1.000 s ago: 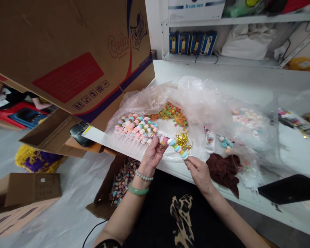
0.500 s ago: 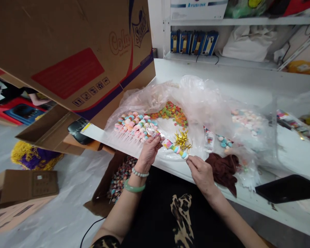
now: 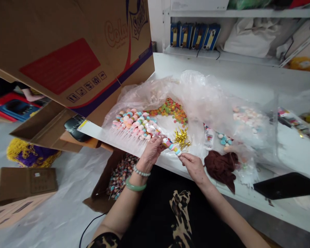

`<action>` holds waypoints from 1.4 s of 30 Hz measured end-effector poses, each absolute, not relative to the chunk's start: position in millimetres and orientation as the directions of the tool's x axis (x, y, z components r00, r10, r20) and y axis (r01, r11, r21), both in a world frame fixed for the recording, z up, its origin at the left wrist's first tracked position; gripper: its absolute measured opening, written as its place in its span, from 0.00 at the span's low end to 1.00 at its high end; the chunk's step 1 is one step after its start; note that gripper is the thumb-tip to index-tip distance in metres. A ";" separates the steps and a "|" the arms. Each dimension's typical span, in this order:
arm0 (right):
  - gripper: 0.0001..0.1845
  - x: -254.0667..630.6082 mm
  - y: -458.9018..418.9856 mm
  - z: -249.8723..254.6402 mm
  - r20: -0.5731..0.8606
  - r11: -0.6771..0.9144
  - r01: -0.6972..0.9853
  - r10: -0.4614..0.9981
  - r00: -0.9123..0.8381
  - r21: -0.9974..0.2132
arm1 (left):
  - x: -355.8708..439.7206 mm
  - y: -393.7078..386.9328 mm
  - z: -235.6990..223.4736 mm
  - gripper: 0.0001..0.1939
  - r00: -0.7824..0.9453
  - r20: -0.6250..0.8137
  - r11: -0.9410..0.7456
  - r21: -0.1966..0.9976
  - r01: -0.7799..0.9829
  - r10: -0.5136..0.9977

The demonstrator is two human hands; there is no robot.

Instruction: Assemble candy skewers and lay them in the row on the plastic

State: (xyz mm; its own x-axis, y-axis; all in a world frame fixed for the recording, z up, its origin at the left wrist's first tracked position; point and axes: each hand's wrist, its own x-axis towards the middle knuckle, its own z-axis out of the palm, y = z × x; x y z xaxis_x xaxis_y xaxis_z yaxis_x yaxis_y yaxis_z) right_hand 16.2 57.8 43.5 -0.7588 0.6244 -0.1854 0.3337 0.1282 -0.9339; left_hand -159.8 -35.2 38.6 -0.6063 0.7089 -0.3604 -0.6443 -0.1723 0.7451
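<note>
A candy skewer (image 3: 172, 146), strung with pastel pieces like marshmallows, stretches between my two hands over the table's front edge. My left hand (image 3: 155, 147) pinches its upper left part, where a clear wrapper (image 3: 154, 128) shows past the fingers. At the lower right end, the fingertips of my right hand (image 3: 194, 166) are closed on the skewer. Beyond my left hand, finished-looking candy skewers (image 3: 131, 122) lie in a row, white sticks towards me. Gold twist ties (image 3: 182, 138) are heaped behind the held skewer, with orange and green gummy rings (image 3: 172, 112) farther back.
A large cardboard box (image 3: 93, 51) stands at the left on the table. Below the edge, an open box holds many wrapped sweets (image 3: 122, 175). To the right lie a brown cloth (image 3: 220, 167), a black tablet-like slab (image 3: 286, 186) and a plastic bag of pale candies (image 3: 248, 119).
My right hand has moved left, closer to my left hand, and a shorter stretch of the skewer shows between them. The view has tipped slightly downward.
</note>
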 end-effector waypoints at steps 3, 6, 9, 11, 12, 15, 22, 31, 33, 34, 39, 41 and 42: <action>0.14 12.6 59.2 37.4 -0.342 -0.150 0.314 0.567 -0.750 -0.938 | -153.2 -33.2 35.1 0.20 -0.621 -0.326 -0.188 0.764 -0.617 0.713; 0.15 8.7 62.5 33.1 -0.541 -0.513 0.330 0.342 -0.768 -0.792 | -145.7 -30.5 33.0 0.20 -0.620 -0.321 -0.179 0.774 -0.608 0.716; 0.11 4.4 67.2 29.7 -0.583 -0.754 0.360 0.038 -0.811 -0.550 | -140.1 -28.3 32.7 0.20 -0.603 -0.343 -0.146 0.775 -0.615 0.720; 0.06 1.2 69.6 26.8 -0.551 -0.840 0.377 -0.114 -0.826 -0.390 | -138.2 -27.7 33.1 0.19 -0.589 -0.361 -0.136 0.762 -0.633 0.723; 0.04 -0.2 70.4 25.2 -0.534 -0.866 0.377 -0.159 -0.830 -0.329 | -138.0 -27.8 33.3 0.20 -0.580 -0.367 -0.135 0.752 -0.645 0.727; 0.04 -3.1 71.4 20.4 -0.498 -0.906 0.348 -0.191 -0.846 -0.243 | -140.1 -29.5 33.5 0.21 -0.551 -0.376 -0.131 0.727 -0.674 0.745; 0.11 -2.4 66.1 16.2 -0.564 -0.716 0.276 0.197 -0.802 -0.642 | -149.3 -32.7 29.5 0.26 -0.602 -0.437 -0.053 0.779 -0.624 0.668; 0.16 5.7 64.2 9.7 0.328 0.805 0.258 0.479 -0.814 -0.534 | -144.0 -37.8 35.4 0.23 -0.643 -0.411 0.000 0.843 -0.539 0.646; 0.18 5.0 65.6 8.5 0.402 0.901 0.248 0.388 -0.829 -0.356 | -139.7 -38.2 33.1 0.24 -0.629 -0.418 0.018 0.841 -0.541 0.656; 0.19 3.8 65.7 8.3 0.418 0.921 0.242 0.358 -0.835 -0.307 | -137.1 -37.9 31.7 0.24 -0.618 -0.421 0.030 0.841 -0.541 0.664; 0.16 -3.6 61.8 9.0 0.360 0.891 0.236 0.382 -0.851 -0.387 | -128.8 -36.4 25.6 0.27 -0.563 -0.452 0.064 0.815 -0.575 0.692; 0.15 -4.6 60.4 9.3 0.317 0.824 0.214 0.423 -0.849 -0.525 | -131.9 -37.1 25.1 0.26 -0.530 -0.474 0.064 0.785 -0.617 0.703; 0.15 -4.8 60.0 9.3 0.293 0.777 0.203 0.446 -0.846 -0.596 | -134.7 -37.5 25.3 0.24 -0.525 -0.474 0.036 0.765 -0.643 0.707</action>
State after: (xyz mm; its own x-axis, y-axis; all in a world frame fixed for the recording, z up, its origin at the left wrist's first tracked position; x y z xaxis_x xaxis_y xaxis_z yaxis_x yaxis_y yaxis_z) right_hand -4.8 60.0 9.3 -0.8461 0.4456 0.2926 0.2030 0.7769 -0.5960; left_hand -134.7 -37.5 25.3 -0.5250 0.7069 -0.4740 -0.6428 0.0357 0.7652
